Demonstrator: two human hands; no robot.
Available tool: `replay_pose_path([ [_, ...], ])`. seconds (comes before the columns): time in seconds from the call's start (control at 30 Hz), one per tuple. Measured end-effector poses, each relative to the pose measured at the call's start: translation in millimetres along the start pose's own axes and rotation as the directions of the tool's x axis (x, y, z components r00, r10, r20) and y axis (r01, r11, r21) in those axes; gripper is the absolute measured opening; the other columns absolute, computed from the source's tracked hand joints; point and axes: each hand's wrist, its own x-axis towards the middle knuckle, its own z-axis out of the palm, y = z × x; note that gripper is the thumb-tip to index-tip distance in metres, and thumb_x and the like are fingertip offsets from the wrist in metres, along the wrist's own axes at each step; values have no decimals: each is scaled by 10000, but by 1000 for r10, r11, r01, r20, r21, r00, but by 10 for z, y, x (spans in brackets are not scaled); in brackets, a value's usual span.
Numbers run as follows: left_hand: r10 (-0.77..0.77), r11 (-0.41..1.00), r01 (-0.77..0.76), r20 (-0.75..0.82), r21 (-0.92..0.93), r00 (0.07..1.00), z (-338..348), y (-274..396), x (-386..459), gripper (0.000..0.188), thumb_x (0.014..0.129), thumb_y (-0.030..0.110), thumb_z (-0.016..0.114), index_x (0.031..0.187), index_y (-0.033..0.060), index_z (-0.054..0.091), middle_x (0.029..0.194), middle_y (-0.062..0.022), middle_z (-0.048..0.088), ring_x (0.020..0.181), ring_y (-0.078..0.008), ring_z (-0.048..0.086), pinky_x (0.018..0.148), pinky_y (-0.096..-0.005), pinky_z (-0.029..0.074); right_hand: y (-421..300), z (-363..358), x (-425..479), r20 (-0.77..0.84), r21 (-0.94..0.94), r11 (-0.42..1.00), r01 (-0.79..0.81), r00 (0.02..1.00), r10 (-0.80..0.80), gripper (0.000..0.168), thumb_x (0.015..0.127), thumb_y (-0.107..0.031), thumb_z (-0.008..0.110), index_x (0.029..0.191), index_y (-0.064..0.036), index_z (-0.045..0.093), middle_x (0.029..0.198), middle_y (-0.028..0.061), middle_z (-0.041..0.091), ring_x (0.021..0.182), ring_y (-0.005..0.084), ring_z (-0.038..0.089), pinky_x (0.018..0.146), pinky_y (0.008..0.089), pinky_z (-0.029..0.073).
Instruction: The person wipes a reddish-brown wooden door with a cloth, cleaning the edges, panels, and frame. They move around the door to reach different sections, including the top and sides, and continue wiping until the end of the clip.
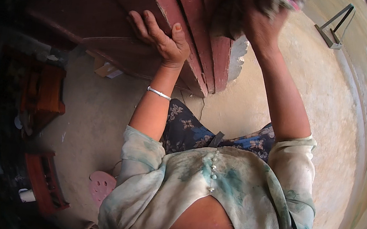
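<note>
My left hand [165, 41] rests against a dark red painted wooden door [111, 25], close to its edge, fingers apart and thumb up. A white bangle [159, 93] circles that wrist. At the top of the view my right hand [262, 29] grips a bunched greyish cloth [271, 1] with a pink strip; motion blurs both. The cloth is against or just in front of the red wooden door frame [220, 60], and I cannot tell which. Part of the cloth runs out of view at the top.
Broken plaster [237, 59] borders the frame's foot. A metal stand [333, 30] is at upper right, by the wall. Wooden furniture [47, 89] and a reddish wooden piece [46, 180] stand at left. A pink perforated object [101, 185] lies on the concrete floor [94, 130] beside me.
</note>
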Motion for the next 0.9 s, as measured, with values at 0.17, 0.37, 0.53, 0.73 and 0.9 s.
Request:
replay_pose_path([
  [0.17, 5, 1000, -6, -13, -26, 1000, 45, 66, 15, 672, 992, 384, 461, 1468, -42, 252, 1533, -300, 156, 1415, -473, 154, 1139, -573, 136, 675, 136, -397, 68, -251, 911, 327, 945, -321, 410, 798, -142, 677, 1189, -47, 599, 1140, 82, 623, 1094, 236, 572, 982, 396, 406],
  [0.37, 30, 999, -30, 17, 34, 999, 38, 54, -3, 675, 991, 396, 463, 1472, -28, 254, 1534, -293, 163, 1413, -466, 169, 1138, -570, 143, 1405, -259, -1713, 323, -477, 875, -79, 910, 258, 473, 801, -174, 648, 1259, -75, 581, 1288, 151, 551, 1261, 333, 446, 1083, 432, 291],
  [0.53, -2, 1000, 2, 23, 25, 1000, 31, 81, -6, 664, 998, 385, 452, 1472, -31, 247, 1533, -297, 159, 1413, -468, 168, 1136, -573, 151, 960, -619, -1037, 80, -319, 940, -118, 985, 151, 287, 777, -105, 648, 1058, -55, 678, 1059, 151, 665, 1015, 321, 607, 966, 419, 411],
  [0.73, 26, 997, -27, 29, 65, 999, -100, -36, 3, 667, 1002, 384, 448, 1475, -34, 230, 1536, -297, 146, 1415, -472, 159, 1138, -573, 146, -399, -198, 1176, 110, -421, 817, 394, 916, -385, 278, 759, -252, 683, 956, -57, 656, 885, 141, 652, 820, 323, 609, 729, 469, 453],
  [0.9, 14, 1000, -14, 32, -1, 999, 97, 133, 34, 671, 1004, 386, 446, 1476, -36, 223, 1537, -298, 137, 1418, -468, 155, 1140, -573, 144, -408, 31, 1873, 91, -312, 625, 716, 677, -730, 210, 684, -147, 684, 869, -61, 634, 981, 184, 620, 1035, 383, 538, 819, 466, 449],
])
